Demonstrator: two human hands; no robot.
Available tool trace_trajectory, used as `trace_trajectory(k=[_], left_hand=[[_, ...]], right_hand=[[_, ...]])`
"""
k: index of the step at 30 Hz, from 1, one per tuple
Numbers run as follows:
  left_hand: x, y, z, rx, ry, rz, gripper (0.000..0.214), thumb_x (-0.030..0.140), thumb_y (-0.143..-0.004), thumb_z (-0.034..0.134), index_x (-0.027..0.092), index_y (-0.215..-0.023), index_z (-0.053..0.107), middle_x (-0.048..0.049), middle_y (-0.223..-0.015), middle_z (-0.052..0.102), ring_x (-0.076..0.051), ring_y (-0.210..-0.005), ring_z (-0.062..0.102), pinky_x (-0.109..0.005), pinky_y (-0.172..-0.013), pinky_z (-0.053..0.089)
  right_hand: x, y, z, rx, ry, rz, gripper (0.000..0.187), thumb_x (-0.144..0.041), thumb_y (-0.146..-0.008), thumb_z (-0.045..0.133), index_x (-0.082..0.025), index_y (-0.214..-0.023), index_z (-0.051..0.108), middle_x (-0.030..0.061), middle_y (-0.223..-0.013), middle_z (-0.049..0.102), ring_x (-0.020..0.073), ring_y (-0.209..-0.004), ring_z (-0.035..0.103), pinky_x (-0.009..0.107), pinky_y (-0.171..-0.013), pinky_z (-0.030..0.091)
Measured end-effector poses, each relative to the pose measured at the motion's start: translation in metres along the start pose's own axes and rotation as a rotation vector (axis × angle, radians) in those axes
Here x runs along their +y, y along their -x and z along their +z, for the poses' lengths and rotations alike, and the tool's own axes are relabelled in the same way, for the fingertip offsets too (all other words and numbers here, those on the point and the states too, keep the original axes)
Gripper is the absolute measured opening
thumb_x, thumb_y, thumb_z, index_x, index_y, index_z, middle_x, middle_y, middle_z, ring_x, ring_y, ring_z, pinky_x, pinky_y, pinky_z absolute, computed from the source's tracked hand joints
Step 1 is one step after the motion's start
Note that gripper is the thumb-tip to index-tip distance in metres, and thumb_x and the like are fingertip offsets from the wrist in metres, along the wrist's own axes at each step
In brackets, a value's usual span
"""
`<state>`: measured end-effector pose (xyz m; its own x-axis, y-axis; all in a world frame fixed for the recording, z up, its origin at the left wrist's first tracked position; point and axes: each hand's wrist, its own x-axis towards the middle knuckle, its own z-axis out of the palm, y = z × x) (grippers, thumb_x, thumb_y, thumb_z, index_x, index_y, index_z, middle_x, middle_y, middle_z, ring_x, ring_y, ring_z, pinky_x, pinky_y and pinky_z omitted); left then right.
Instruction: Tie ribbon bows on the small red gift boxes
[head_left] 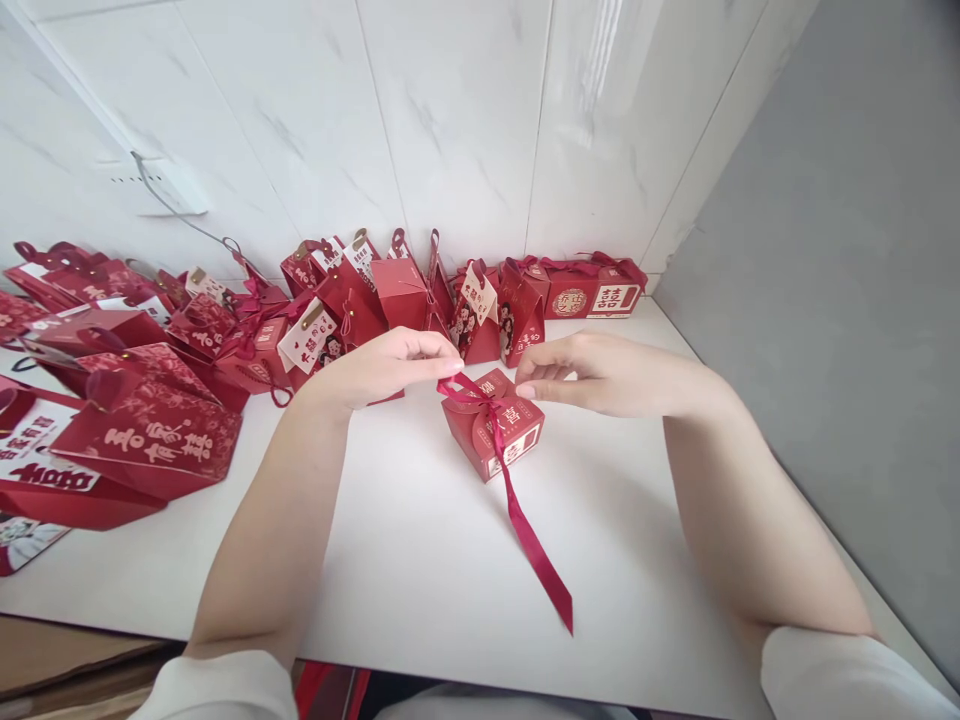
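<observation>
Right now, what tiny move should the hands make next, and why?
Probably ease the hands apart to snug the bow: the left hand pinches a ribbon loop atop the small red box, the right hand hovers opposite, and one long tail lies loose.

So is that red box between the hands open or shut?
Shut. The box has its top flaps gathered under a red ribbon, whose loop the left hand pinches; one long tail trails loose across the table.

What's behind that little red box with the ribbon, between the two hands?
Behind the little red box, a row of red gift boxes stands along the white tiled wall. The left hand, pinching its ribbon, and the right hand cover the row's lower parts.
</observation>
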<state>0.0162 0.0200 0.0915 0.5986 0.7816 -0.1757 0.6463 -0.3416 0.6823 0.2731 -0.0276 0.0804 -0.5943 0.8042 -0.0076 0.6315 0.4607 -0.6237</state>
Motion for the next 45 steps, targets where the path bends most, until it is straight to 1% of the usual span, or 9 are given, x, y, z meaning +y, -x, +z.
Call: trace_trajectory(k=[5,10,12,15,19,26,32,38,45], left_hand=[[0.001,0.013,-0.009,0.191,0.0,-0.036,0.035,0.05,-0.085,0.052,0.019,-0.074,0.061,-0.0017,-0.071,0.06,-0.016,-0.07,0.057,-0.027,-0.063,0.045],[-0.019,0.012,-0.019,0.409,-0.166,-0.071,0.024,0.043,-0.082,0.057,0.022,-0.09,0.064,-0.0027,-0.09,0.068,-0.02,-0.086,0.063,-0.03,-0.075,0.05],[-0.021,0.01,-0.018,0.486,-0.23,-0.062,0.025,0.04,-0.082,0.057,0.023,-0.099,0.064,-0.0027,-0.101,0.068,-0.02,-0.094,0.062,-0.031,-0.083,0.05],[-0.013,0.01,-0.009,0.299,-0.263,-0.044,0.034,0.044,-0.083,0.055,0.025,-0.111,0.064,-0.0028,-0.109,0.067,-0.02,-0.099,0.062,-0.029,-0.085,0.049],[0.002,0.005,0.013,0.008,-0.381,0.032,0.042,0.046,-0.085,0.052,0.024,-0.119,0.063,-0.0053,-0.116,0.063,-0.021,-0.095,0.061,-0.03,-0.082,0.046],[-0.008,-0.019,0.036,0.035,-0.499,0.205,0.023,0.03,-0.089,0.046,0.019,-0.096,0.065,-0.0064,-0.1,0.058,-0.017,-0.077,0.057,-0.029,-0.069,0.041],[-0.006,-0.01,0.021,-0.019,-0.369,0.137,0.019,0.035,-0.092,0.042,0.02,-0.085,0.052,-0.0015,-0.085,0.056,-0.013,-0.066,0.05,-0.026,-0.06,0.037],[-0.006,-0.003,0.011,0.003,-0.282,-0.108,0.027,0.046,-0.091,0.041,0.023,-0.092,0.054,-0.0007,-0.085,0.062,-0.016,-0.069,0.054,-0.025,-0.058,0.037],[-0.012,-0.001,0.004,-0.094,-0.425,-0.17,0.034,0.04,-0.082,0.051,0.025,-0.112,0.056,-0.0034,-0.097,0.066,-0.019,-0.076,0.059,-0.026,-0.06,0.039]], right_hand=[[0.012,-0.014,0.015,0.066,0.169,0.123,0.026,-0.042,-0.093,0.046,-0.022,-0.08,0.057,0.0014,-0.076,0.062,0.0157,-0.064,0.055,0.027,-0.055,0.037],[0.016,-0.02,0.024,-0.015,0.177,0.168,0.007,-0.023,-0.084,0.057,-0.022,-0.091,0.057,0.0056,-0.094,0.067,0.0184,-0.075,0.061,0.026,-0.057,0.04],[0.019,-0.028,0.03,0.042,0.168,0.134,0.017,-0.011,-0.083,0.051,-0.022,-0.094,0.057,0.0049,-0.095,0.068,0.0177,-0.079,0.061,0.026,-0.061,0.041],[0.024,-0.039,0.039,0.219,0.185,0.059,0.024,-0.005,-0.082,0.046,-0.021,-0.096,0.058,0.0053,-0.099,0.067,0.0173,-0.086,0.061,0.026,-0.067,0.041],[0.022,-0.039,0.038,0.331,0.223,0.064,0.01,-0.018,-0.088,0.046,-0.019,-0.084,0.055,0.0048,-0.087,0.062,0.0163,-0.076,0.057,0.027,-0.064,0.038],[0.006,-0.025,0.035,-0.086,0.092,0.044,0.033,-0.046,-0.092,0.043,-0.021,-0.071,0.049,0.0018,-0.079,0.054,0.0142,-0.064,0.05,0.026,-0.055,0.037],[0.006,-0.024,0.029,-0.04,0.101,0.049,0.014,-0.025,-0.082,0.055,-0.021,-0.071,0.048,0.0,-0.076,0.058,0.0133,-0.064,0.05,0.025,-0.055,0.035],[0.014,-0.016,0.012,0.153,-0.021,0.089,0.013,-0.034,-0.088,0.051,-0.023,-0.082,0.052,0.0002,-0.08,0.066,0.0148,-0.069,0.057,0.026,-0.059,0.04],[0.025,-0.046,0.047,-0.163,-0.194,0.132,0.024,-0.045,-0.086,0.058,-0.022,-0.091,0.056,0.0051,-0.099,0.066,0.018,-0.084,0.061,0.026,-0.065,0.045]])
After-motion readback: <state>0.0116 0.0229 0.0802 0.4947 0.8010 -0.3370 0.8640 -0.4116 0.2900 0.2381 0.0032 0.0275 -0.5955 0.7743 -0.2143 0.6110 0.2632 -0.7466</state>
